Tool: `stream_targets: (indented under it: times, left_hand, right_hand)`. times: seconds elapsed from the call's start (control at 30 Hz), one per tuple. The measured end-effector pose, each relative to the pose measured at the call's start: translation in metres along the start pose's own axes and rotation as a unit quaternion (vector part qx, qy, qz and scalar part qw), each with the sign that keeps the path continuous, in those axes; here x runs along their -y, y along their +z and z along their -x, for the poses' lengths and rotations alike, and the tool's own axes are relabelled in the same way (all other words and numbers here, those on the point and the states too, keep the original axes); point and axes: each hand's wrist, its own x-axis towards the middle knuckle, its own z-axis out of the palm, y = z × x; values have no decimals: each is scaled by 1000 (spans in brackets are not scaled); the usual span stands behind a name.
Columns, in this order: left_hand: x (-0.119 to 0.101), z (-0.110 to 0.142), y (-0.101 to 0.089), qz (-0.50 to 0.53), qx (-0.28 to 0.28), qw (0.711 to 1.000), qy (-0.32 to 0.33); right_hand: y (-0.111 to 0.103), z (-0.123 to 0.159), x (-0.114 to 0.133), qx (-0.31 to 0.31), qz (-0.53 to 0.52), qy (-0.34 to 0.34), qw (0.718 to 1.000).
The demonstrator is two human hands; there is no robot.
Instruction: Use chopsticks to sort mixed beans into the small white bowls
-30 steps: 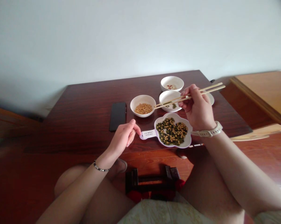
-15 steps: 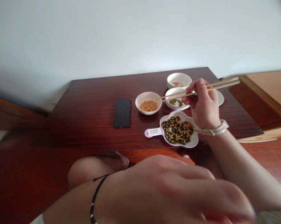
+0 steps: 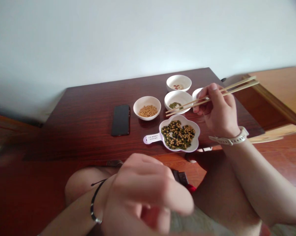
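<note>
Two chopsticks [image 3: 236, 84] are clamped in the fingers of the right hand [image 3: 221, 113], tips near the flower-shaped dish [image 3: 194, 142] on the dark table [image 3: 89, 108]. The left hand [image 3: 143, 190] has curled fingers; contents cannot be determined. A pale wall [image 3: 113, 42] backs the table; red-brown floor [image 3: 283, 157] lies below.

The table [image 3: 89, 108] looks like dark-grained wood under a smooth, softly glossy finish. Near its front edge, the flower-shaped dish [image 3: 193, 144] seems to be smooth plastic, with a matt, paper-like label [image 3: 153, 138]. Between it and the back edge, the white bowls [image 3: 177, 96] look like shiny glazed ceramic. The phone [image 3: 120, 120] shows a flat, glassy black face. The chopsticks [image 3: 241, 83] are pale wood or bamboo; the watch strap [image 3: 233, 140] appears matt and rubbery. Beyond the back edge, the wall [image 3: 113, 39] is smooth and matt.
</note>
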Motion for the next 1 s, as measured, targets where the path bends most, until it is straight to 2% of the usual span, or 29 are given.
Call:
stream_targets:
  times: [0.07,0.17,0.23,0.33,0.4,0.5,0.63,0.73,1.0]
  left_hand:
    - [34,-21,-2,20,4,999,35]
    - [91,-44,-2,16,-49,995,83]
    - [123,-48,0,31,-75,991,109]
    - [149,-42,0,115,-99,988,32]
    - [153,-35,-1,136,-76,987,-49]
    - [147,-30,-3,103,-31,983,-151]
    - [135,-32,-1,24,27,970,-241]
    - [131,-34,2,14,47,959,-280]
    - [125,-39,5,21,74,943,-324]
  right_hand:
    - [-6,4,4,21,-7,32,999]
    - [-14,11,7,71,10,91,993]
    - [-18,15,6,103,33,112,988]
    - [-19,19,4,122,63,121,983]
    - [-19,20,3,125,76,121,982]
    - [-18,21,0,135,88,117,980]
    - [-16,21,-7,146,84,112,979]
    - [-11,22,-10,157,87,111,978]
    - [-3,23,-4,159,103,113,975]
